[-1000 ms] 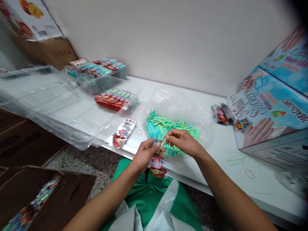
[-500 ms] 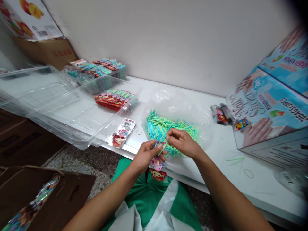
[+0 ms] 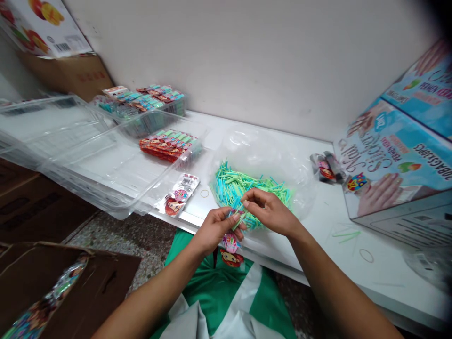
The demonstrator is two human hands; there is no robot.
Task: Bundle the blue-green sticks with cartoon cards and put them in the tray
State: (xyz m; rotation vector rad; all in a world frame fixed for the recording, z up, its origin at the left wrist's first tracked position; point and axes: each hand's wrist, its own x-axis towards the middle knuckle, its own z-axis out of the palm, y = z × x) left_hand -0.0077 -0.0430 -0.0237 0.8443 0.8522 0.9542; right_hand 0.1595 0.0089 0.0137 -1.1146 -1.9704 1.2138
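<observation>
My left hand (image 3: 218,230) is closed on a printed sachet (image 3: 231,258) with a red-haired cartoon figure, which hangs below the fingers in front of the table edge. A short green stick (image 3: 238,221) lies across the sachet's top at my left fingertips. Close beside it my right hand (image 3: 266,209) is closed in a pinch; what its fingertips hold is too small to make out. Just behind both hands, many thin green and blue plastic sticks (image 3: 254,183) lie heaped in a clear plastic bag (image 3: 261,146). One more sachet (image 3: 181,195) lies flat on the white table (image 3: 312,242) to the left.
Clear plastic trays (image 3: 122,207) stand at left, with stacked red sachets (image 3: 169,146) behind. Further back is a filled clear container (image 3: 148,106). Blue printed boxes (image 3: 391,160) stand at right, near black packets (image 3: 326,168) and a rubber band (image 3: 366,255). An open carton (image 3: 106,282) sits lower left.
My right fingertips have shifted very slightly left, near the sachet's top. The sachet hangs a touch differently in my left hand. Everything else stays as it was.
</observation>
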